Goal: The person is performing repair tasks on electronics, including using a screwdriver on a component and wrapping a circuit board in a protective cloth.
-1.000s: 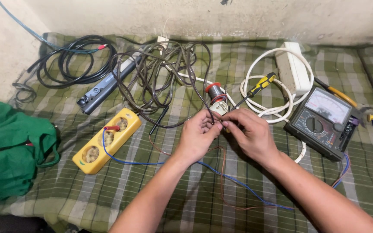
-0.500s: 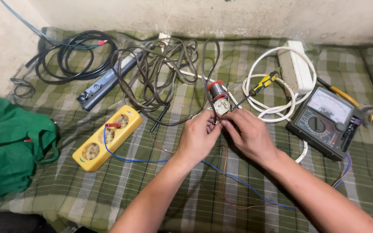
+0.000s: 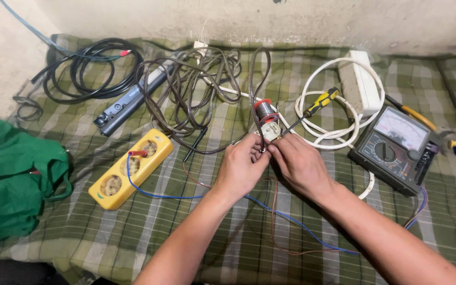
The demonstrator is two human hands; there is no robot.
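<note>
Item: small coil part, pinched by my left hand and right hand; yellow socket strip left, analogue multimeter right.

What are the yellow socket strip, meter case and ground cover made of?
Yellow socket strip: likely moulded plastic, smooth with a slight sheen. Meter case: dark matte plastic, with a clear window over the dial. Ground cover: woven cloth, green plaid, wrinkled.

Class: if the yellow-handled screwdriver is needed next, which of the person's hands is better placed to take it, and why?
Probably the right hand. The yellow-handled screwdriver lies just above and to its right side, with its tip near the small coil part both hands pinch. The left hand would have to cross over.
</note>
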